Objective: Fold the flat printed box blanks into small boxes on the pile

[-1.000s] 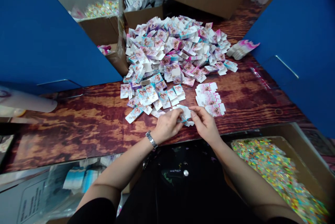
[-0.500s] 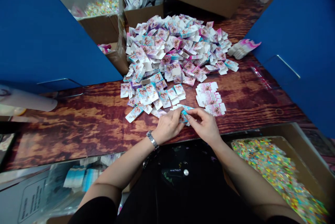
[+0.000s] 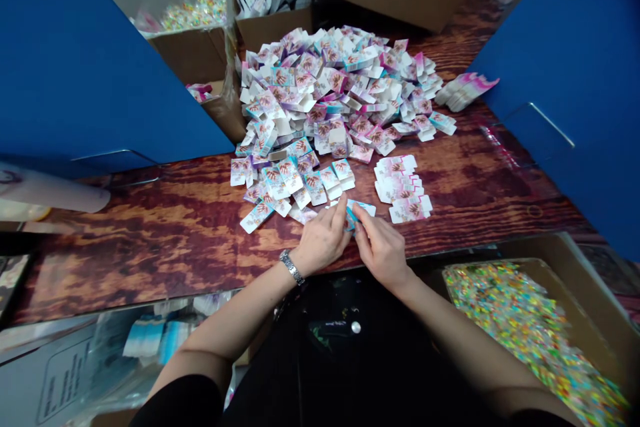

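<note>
Between my two hands, near the table's front edge, is a small blue-and-white carton (image 3: 351, 217), partly hidden by the fingers. My left hand (image 3: 321, 238), with a metal-band watch on its wrist, is closed on the carton's left side, index finger pointing up along it. My right hand (image 3: 384, 247) pinches the right side between thumb and curled fingers. Another blue-and-white carton piece (image 3: 369, 207) shows just behind the fingertips. Several blue-printed cartons (image 3: 290, 177) lie just beyond my left hand. Overlapping flat pink-printed cartons (image 3: 404, 190) lie beyond my right hand.
A large heap of small cartons (image 3: 330, 80) covers the back of the wood-grain table (image 3: 150, 234). Blue cabinet doors (image 3: 90, 74) flank it. A pink-edged stack (image 3: 465, 90) leans at right. Below right is a box of colourful wrapped pieces (image 3: 525, 320); cardboard boxes (image 3: 275, 24) stand behind.
My right hand has turned and drawn slightly down and left, its fingers more curled. The left index finger has straightened upward along the carton. The heap is unchanged.
</note>
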`<state>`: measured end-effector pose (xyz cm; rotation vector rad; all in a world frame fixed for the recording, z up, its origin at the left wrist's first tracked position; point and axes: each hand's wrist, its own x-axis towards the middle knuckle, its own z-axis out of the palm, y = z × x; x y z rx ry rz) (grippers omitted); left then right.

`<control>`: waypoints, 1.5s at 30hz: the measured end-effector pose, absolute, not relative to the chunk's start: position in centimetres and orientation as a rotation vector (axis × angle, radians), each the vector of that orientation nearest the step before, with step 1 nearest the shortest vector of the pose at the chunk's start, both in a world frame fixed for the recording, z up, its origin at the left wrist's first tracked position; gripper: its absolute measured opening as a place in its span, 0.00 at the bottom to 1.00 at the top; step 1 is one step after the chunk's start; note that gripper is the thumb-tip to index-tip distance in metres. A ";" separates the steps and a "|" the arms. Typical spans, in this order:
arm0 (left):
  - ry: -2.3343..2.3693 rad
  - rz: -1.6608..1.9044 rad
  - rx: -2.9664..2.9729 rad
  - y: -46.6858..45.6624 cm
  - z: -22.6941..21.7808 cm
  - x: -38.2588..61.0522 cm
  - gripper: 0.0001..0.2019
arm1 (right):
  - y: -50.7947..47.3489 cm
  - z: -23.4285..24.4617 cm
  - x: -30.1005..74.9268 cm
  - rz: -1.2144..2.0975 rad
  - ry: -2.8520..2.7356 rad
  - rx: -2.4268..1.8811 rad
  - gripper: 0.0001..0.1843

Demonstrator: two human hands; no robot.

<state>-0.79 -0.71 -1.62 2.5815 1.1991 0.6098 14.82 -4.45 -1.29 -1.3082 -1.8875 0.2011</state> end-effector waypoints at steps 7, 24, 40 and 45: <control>1.176 0.630 2.491 -0.9 -1.9 -1.2 0.35 | -5.0 -1.9 14.1 0.269 -1.884 -1.237 0.28; 1.137 0.837 2.428 0.1 -0.9 -1.4 0.33 | -3.4 -0.3 14.8 0.555 -1.790 -1.304 0.22; 1.061 0.876 2.459 -0.6 -1.9 -1.2 0.37 | -3.9 -1.4 14.4 0.244 -1.878 -1.173 0.22; 1.162 0.639 2.683 1.5 -0.4 -2.0 0.33 | -3.2 -1.9 16.2 0.438 -1.956 -1.321 0.20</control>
